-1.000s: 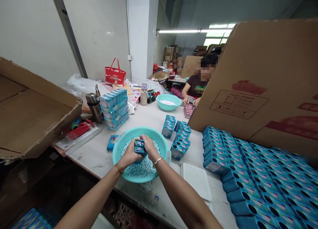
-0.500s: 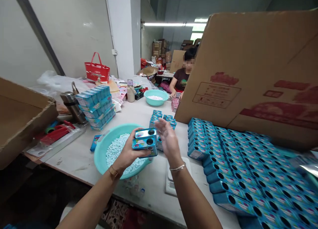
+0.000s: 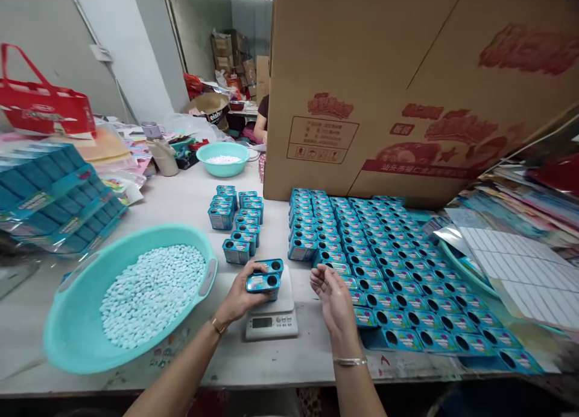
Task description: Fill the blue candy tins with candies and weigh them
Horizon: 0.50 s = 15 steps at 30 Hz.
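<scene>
My left hand [image 3: 239,296] is closed round two small blue boxes [image 3: 263,282], side by side, each with a dark round opening on top. They are over the white plate of a kitchen scale [image 3: 272,324]; I cannot tell whether they touch it. My right hand [image 3: 333,296] is open, palm turned left and fingers loosely bent, with nothing in it. It is at the near left edge of a large block of similar blue boxes [image 3: 375,272]. Left of my left hand is a turquoise basin [image 3: 72,338] of pale blue candy-like pieces [image 3: 154,290].
More blue boxes [image 3: 237,250] stand in short rows behind the scale. A large cardboard sheet or carton [image 3: 398,55] rises behind the block. Wrapped blue packs [image 3: 58,194] are stacked at left. Farther back are another turquoise basin [image 3: 224,168] and a person's arm [image 3: 260,126].
My view has swung right and down. The left hand has brought the two boxes from beside the basin to over the scale. My right hand has moved away from them, towards the box block.
</scene>
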Tool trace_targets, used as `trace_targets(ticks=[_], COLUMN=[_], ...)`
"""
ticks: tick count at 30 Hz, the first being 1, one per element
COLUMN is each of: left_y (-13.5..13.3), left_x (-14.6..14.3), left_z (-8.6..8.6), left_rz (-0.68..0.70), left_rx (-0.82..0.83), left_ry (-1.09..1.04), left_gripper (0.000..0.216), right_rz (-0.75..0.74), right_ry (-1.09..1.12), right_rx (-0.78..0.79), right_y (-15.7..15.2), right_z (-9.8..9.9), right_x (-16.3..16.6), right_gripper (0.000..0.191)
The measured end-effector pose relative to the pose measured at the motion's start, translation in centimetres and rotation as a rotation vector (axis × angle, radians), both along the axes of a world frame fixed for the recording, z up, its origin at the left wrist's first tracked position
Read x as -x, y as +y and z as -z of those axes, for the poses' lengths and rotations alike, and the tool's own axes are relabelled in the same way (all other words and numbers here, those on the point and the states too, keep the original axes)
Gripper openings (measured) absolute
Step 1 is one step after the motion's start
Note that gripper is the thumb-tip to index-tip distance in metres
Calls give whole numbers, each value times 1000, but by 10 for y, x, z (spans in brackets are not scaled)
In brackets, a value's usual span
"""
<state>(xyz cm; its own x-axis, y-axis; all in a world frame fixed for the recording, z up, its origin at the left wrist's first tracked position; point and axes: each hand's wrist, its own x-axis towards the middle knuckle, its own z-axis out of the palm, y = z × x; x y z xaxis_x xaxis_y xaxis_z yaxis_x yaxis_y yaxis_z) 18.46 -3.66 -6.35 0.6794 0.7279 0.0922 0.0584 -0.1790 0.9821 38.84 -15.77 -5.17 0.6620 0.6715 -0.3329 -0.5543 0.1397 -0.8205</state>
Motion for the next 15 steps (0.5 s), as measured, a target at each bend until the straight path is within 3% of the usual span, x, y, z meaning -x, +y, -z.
trace_targets(ticks=[4, 11, 15], left_y=[-3, -24, -24], left_x=[5, 54, 47], left_z=[-5, -3, -2], left_rz=[77, 18, 11], left_rx=[-55, 53, 14], left_ry=[20, -5, -22], left_gripper=[41, 40, 41], right_rz=[-31, -49, -397], right_ry=[-35, -253, -552], right_rx=[17, -15, 22], right_y=[-5, 6, 21], right_z=[1, -11, -7], right_x=[0, 6, 27], right_gripper=[39, 28, 31])
